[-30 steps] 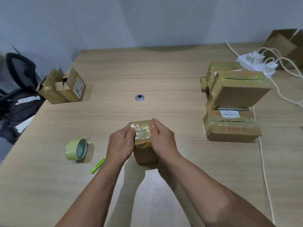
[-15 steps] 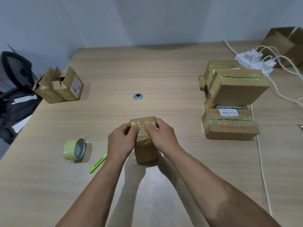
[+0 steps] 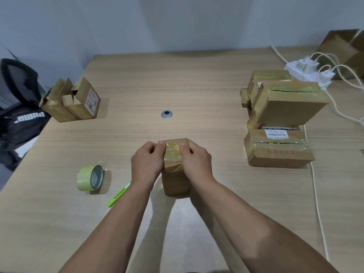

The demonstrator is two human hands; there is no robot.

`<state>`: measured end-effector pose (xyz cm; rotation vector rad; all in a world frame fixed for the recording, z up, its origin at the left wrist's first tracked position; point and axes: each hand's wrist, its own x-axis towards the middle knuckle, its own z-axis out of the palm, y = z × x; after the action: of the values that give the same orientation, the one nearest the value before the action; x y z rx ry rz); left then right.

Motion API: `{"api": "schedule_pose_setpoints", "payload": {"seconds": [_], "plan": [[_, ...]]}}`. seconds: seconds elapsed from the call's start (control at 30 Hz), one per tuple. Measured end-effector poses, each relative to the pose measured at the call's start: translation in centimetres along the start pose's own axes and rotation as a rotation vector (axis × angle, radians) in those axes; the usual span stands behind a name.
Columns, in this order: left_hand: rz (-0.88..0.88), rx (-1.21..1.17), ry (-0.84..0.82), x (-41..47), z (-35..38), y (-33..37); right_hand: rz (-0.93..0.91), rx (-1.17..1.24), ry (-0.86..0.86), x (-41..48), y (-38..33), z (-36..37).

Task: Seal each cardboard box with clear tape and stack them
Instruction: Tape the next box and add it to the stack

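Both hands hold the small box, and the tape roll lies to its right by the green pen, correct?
No: head view shows the tape roll left of the small box, by the green pen. The left hand and right hand do hold it.

Your left grip (image 3: pixel 146 162) and right grip (image 3: pixel 195 161) cover both sides of the small box (image 3: pixel 176 180). At 2 o'clock a cardboard piece (image 3: pixel 338 50) runs off-frame. The label (image 3: pixel 275 134) print at 3 o'clock is unreadable.

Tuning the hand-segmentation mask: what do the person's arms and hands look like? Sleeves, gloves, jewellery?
Left hand and right hand are bare: no gloves, rings or watch visible. Left forearm and right forearm are bare too, no sleeve showing down to the frame's edge.
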<state>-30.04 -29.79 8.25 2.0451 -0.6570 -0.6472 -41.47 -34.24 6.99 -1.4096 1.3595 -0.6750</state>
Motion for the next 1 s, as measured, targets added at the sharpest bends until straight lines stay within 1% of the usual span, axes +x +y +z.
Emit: {"api": "schedule_pose_setpoints", "payload": {"seconds": [0.17, 0.23, 0.33, 0.47, 0.53, 0.63, 0.7, 0.8, 1.0], "plan": [[0.026, 0.007, 0.017, -0.3, 0.1, 0.3, 0.002, 0.017, 0.016, -0.1, -0.3, 0.0], [0.009, -0.028, 0.004, -0.3, 0.1, 0.1, 0.011, 0.044, 0.019, -0.1, -0.4, 0.1], [-0.040, -0.124, -0.057, -0.1, -0.1, -0.2, 0.074, 0.115, 0.019, -0.2, -0.4, 0.2], [-0.058, -0.162, -0.161, 0.0, -0.2, -0.3, 0.204, 0.312, 0.010, 0.1, 0.2, 0.6], [-0.053, -0.162, -0.217, -0.1, -0.4, -0.3, 0.240, 0.412, -0.020, 0.9, 1.0, 0.8], [-0.009, -0.183, -0.339, -0.4, -0.9, -0.5, 0.246, 0.497, -0.123, 1.4, 1.9, 0.3], [-0.005, -0.234, -0.417, -0.7, -1.4, -0.7, 0.238, 0.521, -0.176, 1.0, 1.8, -0.4], [-0.002, -0.235, -0.530, -0.7, -2.3, -1.6, 0.211, 0.551, -0.259, 0.9, 2.8, -0.5], [-0.022, -0.255, -0.624, 0.0, -3.5, -2.9, 0.143, 0.510, -0.361, 0.5, 3.8, -0.8]]}}
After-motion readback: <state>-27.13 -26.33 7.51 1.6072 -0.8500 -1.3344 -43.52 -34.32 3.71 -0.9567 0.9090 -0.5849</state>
